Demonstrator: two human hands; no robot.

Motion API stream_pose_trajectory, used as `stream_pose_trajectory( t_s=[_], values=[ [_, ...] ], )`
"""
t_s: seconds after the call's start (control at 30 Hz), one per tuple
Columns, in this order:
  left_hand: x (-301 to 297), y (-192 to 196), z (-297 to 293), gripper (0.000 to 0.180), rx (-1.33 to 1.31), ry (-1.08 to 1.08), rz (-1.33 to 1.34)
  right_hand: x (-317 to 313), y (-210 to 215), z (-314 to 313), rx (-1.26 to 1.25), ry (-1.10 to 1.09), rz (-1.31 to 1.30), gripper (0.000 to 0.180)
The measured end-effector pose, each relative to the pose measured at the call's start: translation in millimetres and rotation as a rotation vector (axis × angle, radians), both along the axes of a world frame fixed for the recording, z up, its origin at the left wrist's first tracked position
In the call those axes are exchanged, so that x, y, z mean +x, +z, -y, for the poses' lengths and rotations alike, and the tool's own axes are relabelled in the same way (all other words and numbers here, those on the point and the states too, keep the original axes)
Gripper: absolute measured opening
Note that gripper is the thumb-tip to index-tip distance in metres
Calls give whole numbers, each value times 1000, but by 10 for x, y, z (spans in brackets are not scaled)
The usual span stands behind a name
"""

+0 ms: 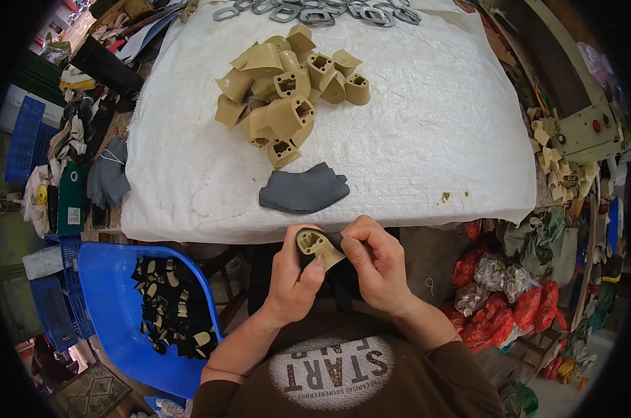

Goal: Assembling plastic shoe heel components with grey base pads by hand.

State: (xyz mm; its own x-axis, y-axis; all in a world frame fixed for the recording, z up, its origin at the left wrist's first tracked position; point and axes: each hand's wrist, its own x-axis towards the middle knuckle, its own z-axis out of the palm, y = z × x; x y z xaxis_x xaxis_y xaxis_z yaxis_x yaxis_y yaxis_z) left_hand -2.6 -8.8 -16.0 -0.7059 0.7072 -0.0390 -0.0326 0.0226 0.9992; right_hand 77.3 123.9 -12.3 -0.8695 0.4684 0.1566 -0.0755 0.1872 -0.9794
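Observation:
Just off the near edge of the white-covered table, my left hand [296, 279] is closed round a tan shoe heel [314, 244], its hollow socketed end facing up. A dark strip of covering material [334, 240] lies along the heel's far and right sides. My right hand [376, 268] pinches that strip at the right of the heel, thumb and fingers pressed together. Beyond my hands a small stack of dark grey cut pieces [304, 189] lies on the table. Farther back sits a heap of bare tan shoe heels [280, 118].
Grey ring-shaped pieces [319, 15] lie at the far end of the white table cover [413, 153]. A blue tub [106, 299] at lower left holds many dark-covered heels [169, 310]. Red plastic bags [500, 317] are at the right, below a metal machine [587, 132].

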Motion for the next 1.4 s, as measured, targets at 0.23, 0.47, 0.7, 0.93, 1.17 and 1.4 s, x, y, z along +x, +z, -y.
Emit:
stream_pose_trajectory(
  t_s=[0.23, 0.47, 0.7, 0.93, 1.17, 1.4],
  values=[
    [57, 15, -51, 28, -92, 74, -112, -18, -13, 67, 137, -34, -11, 4],
    [18, 31, -110, 35, -113, 82, -267, 63, -70, 206, 573, 22, -91, 56],
    [-26, -92, 26, 60, 53, -85, 128, 125, 156, -143, 629, 234, -30, 43],
    [12, 37, -56, 80, 157, -319, 365, 62, -100, -419, -398, 342, 42, 42],
    [61, -42, -88, 72, 84, -265, 238, -34, 23, -401, -288, 456, 131, 48],
    [29, -6, -93, 55, 280, -180, 818, -35, -51, -338, -19, 279, 11, 34]
  ],
)
